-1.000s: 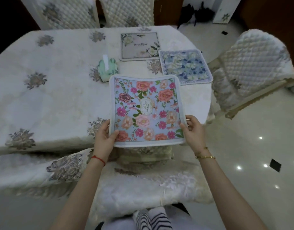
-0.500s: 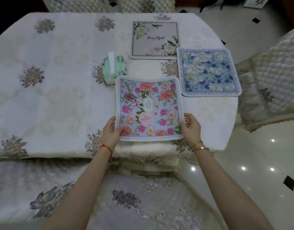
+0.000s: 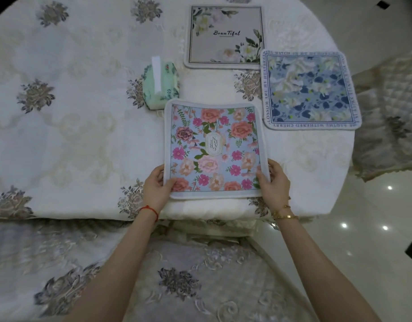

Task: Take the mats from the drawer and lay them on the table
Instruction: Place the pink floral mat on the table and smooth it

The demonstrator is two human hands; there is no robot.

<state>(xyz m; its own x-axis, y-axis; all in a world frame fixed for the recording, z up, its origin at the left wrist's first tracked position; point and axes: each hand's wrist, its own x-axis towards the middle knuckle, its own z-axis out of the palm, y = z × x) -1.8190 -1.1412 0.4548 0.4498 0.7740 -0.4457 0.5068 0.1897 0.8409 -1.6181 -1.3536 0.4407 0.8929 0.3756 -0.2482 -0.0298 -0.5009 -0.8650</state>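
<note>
1. Both forearms reach forward from the bottom of the view, roughly parallel, over a chair seat with embroidered cover (image 3: pixel 200 275) toward the table (image 3: pixel 72 135), which carries a cream cloth with grey flower motifs.
2. The left hand (image 3: pixel 156 188) grips the near left corner of the pink floral mat (image 3: pixel 214 149). The thumb lies on top of the mat's printed face; the fingers curl under its edge, so the hand is pinching the mat between thumb and fingers. A red cord circles this wrist.
3. The right hand (image 3: pixel 275 184) holds the near right corner in mirror fashion: thumb on top, fingers wrapped around and under the border. Gold bracelets sit at this wrist.
4. The pink floral mat lies at the near edge of the table, its near border close to where the cloth folds over. Its near corners are held; whether they are lifted off the cloth cannot be told.
5. The far left corner of that mat sits just beside a green tissue pack (image 3: pixel 162 83).
6. A blue floral mat (image 3: pixel 309 92) lies flat to the far right, its near left corner close to the pink mat.
7. A pale mat printed "Beautiful" (image 3: pixel 224 36) lies flat beyond, its right edge just meeting the blue mat.
</note>
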